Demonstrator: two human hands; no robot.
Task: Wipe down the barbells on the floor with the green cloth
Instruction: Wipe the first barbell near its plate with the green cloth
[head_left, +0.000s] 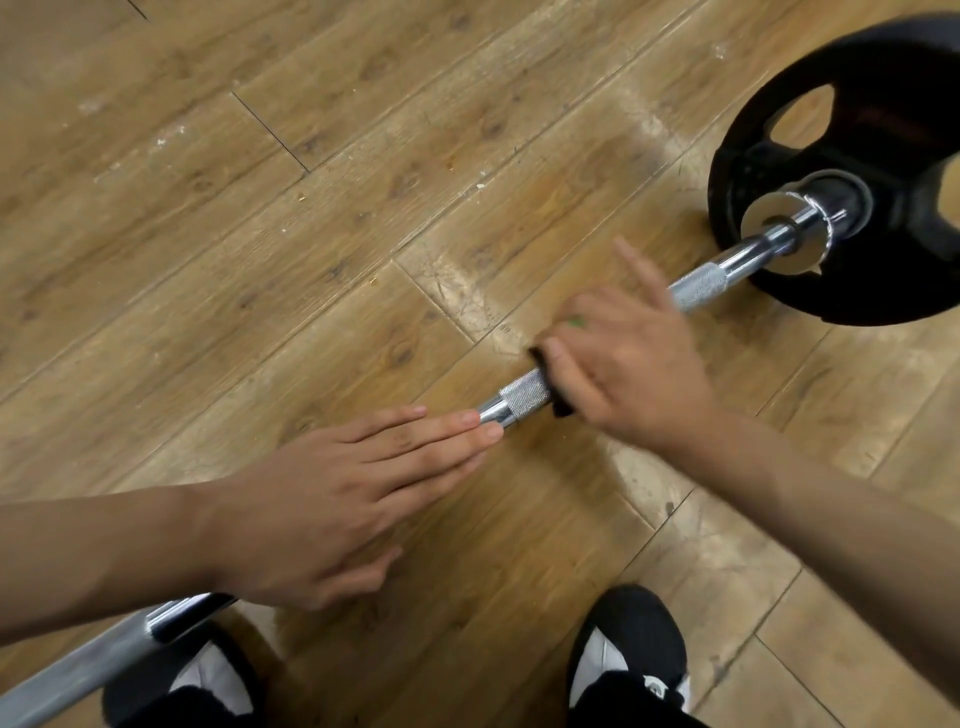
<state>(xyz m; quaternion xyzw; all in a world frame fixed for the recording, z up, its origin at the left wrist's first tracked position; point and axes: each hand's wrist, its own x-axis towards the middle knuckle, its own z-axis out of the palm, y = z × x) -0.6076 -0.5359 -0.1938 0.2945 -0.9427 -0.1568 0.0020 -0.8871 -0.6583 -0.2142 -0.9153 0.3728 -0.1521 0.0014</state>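
View from above, looking down at a wood-plank floor (260, 249). A chrome barbell (524, 397) lies on it slantwise, running from the near left corner to the far right. Both hands are on its middle stretch.

The right hand (631, 358) is wrapped around the bar, clutching the green cloth (562, 408) against the metal. Most of the cloth is hidden under the palm; only a dark edge shows beside the thumb and a speck of green between the knuckles. The index finger sticks out straight, pointing toward the far side, while the other fingers curl over the bar.

The left hand (332, 499) lies flat along the bar just to the left, fingers straight and pressed together, not clasping. Its fingertips reach the smooth chrome beside a band of knurling, close to the right hand but not touching it.

At the far right end, a black weight plate (883, 291) with a cut-out grip hole sits on the bar's sleeve. At the near edge, two black-and-white shoes, the left shoe (208, 675) and the right shoe (634, 644), stand beside the bar.
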